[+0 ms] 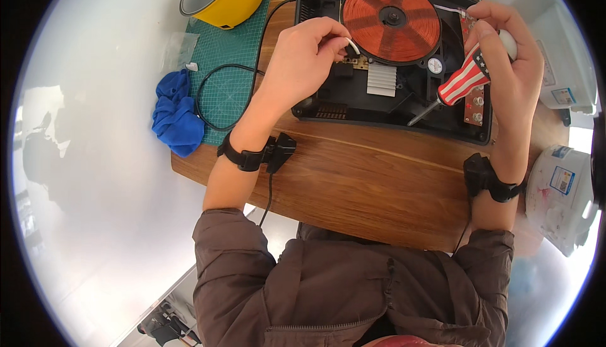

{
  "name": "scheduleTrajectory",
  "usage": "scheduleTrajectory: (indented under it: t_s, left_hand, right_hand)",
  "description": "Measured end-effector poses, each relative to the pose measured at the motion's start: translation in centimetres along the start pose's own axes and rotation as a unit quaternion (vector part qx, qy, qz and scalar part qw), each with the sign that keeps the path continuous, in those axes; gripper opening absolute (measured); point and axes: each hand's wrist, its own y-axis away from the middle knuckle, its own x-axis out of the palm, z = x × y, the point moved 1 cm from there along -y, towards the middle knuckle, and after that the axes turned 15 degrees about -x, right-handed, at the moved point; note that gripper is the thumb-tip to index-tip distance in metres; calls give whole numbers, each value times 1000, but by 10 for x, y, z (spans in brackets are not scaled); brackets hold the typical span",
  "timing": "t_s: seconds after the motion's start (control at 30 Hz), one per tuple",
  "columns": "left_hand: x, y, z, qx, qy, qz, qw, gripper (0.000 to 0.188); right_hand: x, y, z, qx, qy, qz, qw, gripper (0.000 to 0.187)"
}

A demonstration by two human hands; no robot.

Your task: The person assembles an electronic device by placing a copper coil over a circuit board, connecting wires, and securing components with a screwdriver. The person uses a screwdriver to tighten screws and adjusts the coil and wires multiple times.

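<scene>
An opened induction cooker, its black housing (410,118) turned up, lies on the wooden table with a round copper coil (372,35) inside. At the coil's lower left, my left hand (302,57) pinches a short white wire (353,46) between thumb and fingers. My right hand (516,72) is closed around a screwdriver (464,82) with a striped handle. Its metal shaft points down and left over the housing, apart from any screw that I can see. Beside my right fingertips, a thin white wire (448,9) runs to a narrow brown circuit board (473,108). A ribbed silver heat sink (382,81) sits below the coil.
A green cutting mat (221,94) at the left carries a yellow pot (230,0), a crumpled blue cloth (178,113) and a looped black power cord (201,88). White tubs (560,199) stand at the right. Black straps with small devices (252,158) circle both wrists.
</scene>
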Motion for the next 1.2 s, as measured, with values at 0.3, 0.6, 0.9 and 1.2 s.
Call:
scheduleTrajectory:
  t_s: [0.3, 0.6, 0.9, 1.2]
  left_hand:
    - [-1, 4, 2, 30, -12, 0, 999, 10]
    - [2, 9, 2, 105, -18, -12, 994, 12]
    - [25, 14, 5, 339, -137, -36, 930, 14]
    - [31, 22, 12, 310, -175, -16, 934, 14]
  right_hand:
    - [1, 0, -4, -4, 3, 0, 1000, 17]
    - [6, -1, -5, -11, 22, 19, 1000, 18]
    - [3, -2, -1, -15, 40, 23, 999, 18]
    - [2, 0, -4, -27, 38, 31, 998, 18]
